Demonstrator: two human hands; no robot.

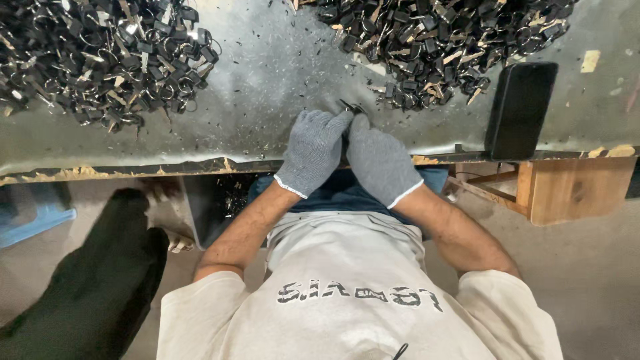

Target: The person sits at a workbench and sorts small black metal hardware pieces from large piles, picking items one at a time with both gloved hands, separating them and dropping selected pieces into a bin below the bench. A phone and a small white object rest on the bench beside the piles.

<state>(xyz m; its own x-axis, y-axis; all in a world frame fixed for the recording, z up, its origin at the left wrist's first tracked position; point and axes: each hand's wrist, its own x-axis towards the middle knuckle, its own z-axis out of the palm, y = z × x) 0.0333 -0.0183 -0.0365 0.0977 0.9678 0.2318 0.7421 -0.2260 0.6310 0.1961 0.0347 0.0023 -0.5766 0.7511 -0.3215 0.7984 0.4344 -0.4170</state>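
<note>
Both gloved hands (left hand (313, 150), right hand (379, 160)) pinch small dark part (351, 107).

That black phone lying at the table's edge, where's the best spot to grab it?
Grip the black phone across its two long sides near the lower end, coming from the table edge. It lies flat, that end reaching the rim, and its upper end sits close to a heap of small dark parts.

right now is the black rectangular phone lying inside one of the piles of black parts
No, the black rectangular phone lies alone on the grey metal table, beside the right pile of black parts.
</note>
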